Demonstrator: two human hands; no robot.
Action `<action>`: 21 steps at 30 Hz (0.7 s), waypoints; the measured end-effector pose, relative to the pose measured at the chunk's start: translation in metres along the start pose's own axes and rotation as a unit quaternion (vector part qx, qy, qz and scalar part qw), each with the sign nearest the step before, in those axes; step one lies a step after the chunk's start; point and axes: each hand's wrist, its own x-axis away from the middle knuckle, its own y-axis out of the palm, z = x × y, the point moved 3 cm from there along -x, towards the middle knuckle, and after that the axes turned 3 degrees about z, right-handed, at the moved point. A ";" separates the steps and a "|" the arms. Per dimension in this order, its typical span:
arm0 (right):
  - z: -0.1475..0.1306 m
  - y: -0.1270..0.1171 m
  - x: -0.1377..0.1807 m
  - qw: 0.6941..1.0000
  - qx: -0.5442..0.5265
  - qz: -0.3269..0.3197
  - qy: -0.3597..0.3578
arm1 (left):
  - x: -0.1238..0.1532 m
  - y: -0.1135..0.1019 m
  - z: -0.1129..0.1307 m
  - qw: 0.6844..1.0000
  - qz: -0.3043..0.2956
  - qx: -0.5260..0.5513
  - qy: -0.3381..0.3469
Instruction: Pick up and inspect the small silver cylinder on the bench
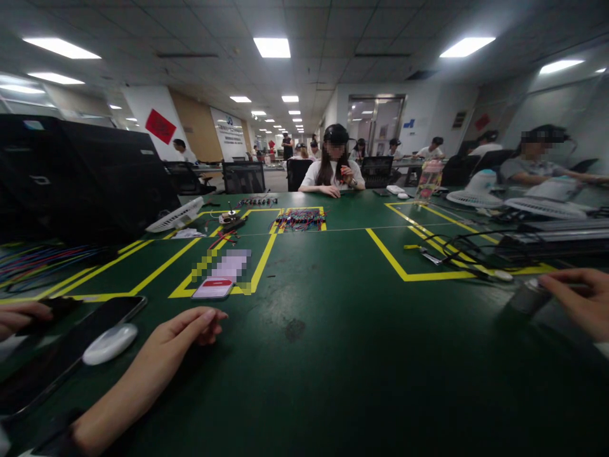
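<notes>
My left hand [188,331] lies low over the green table [333,330], fingers stretched forward and together, holding nothing. It is just short of a phone with a red and white screen [214,289]. A white mouse [110,343] and a black phone [71,349] sit to its left. My right hand [578,298] comes in from the right edge, its thumb and fingers pinched on a small dark grey object [527,297] that I cannot make out clearly.
Another person's hand [19,315] rests at the far left edge. A black monitor [80,178] stands at the left, coloured wires [301,219] lie mid-table, and cables [469,251] and white fans [480,190] are at the right. A person [334,168] sits opposite. Yellow tape [404,274] marks bays.
</notes>
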 end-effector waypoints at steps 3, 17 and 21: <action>-0.002 0.000 0.000 0.999 -0.011 -0.044 0.004 | 0.001 0.001 0.002 1.000 0.001 0.004 0.002; 0.006 0.001 -0.006 0.997 -0.054 -0.034 -0.036 | -0.002 -0.002 -0.002 1.000 0.008 0.004 -0.005; 0.014 0.003 -0.010 0.999 -0.036 -0.021 0.008 | -0.004 -0.004 -0.009 1.000 -0.001 0.002 -0.009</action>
